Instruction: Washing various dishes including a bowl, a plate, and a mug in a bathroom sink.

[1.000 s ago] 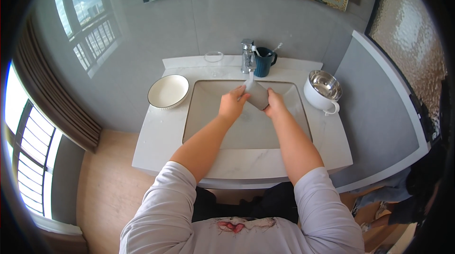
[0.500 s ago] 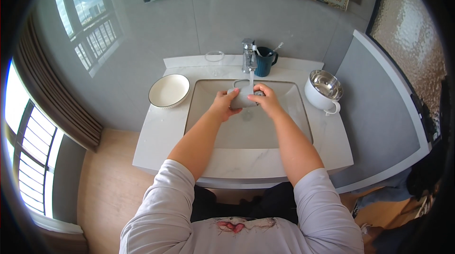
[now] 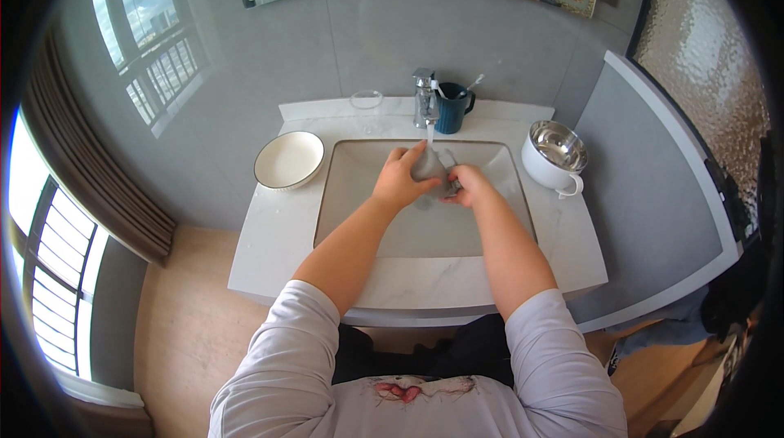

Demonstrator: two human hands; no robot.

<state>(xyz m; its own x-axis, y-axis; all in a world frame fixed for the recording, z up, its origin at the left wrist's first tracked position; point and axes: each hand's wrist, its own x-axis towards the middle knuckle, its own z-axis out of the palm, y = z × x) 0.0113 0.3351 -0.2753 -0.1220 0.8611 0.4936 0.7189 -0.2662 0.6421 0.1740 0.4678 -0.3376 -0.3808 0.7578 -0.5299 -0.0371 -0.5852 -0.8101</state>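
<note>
Over the sink [image 3: 367, 234], my left hand [image 3: 400, 180] is closed round a grey cup [image 3: 428, 165], which is tilted just under the faucet's stream. My right hand [image 3: 467, 185] is closed at the cup's right end, on a small greyish piece [image 3: 450, 186] that may be a cloth or scrubber; its kind is unclear. Water runs from the chrome faucet [image 3: 422, 99] close to my left fingertips. The fingers hide much of the cup, and its handle does not show now.
A cream bowl [image 3: 289, 160] stands left of the sink, near a clear glass [image 3: 367, 103] at the back. Beside the faucet is a dark teal mug [image 3: 453, 108] with toothbrushes. A white steel-lined cup [image 3: 555, 159] sits on the right, by a grey partition [image 3: 661, 193].
The grey cup has turned from lying sideways to a tilted position. My left hand has moved higher around it, and my right hand has shifted slightly right and down.
</note>
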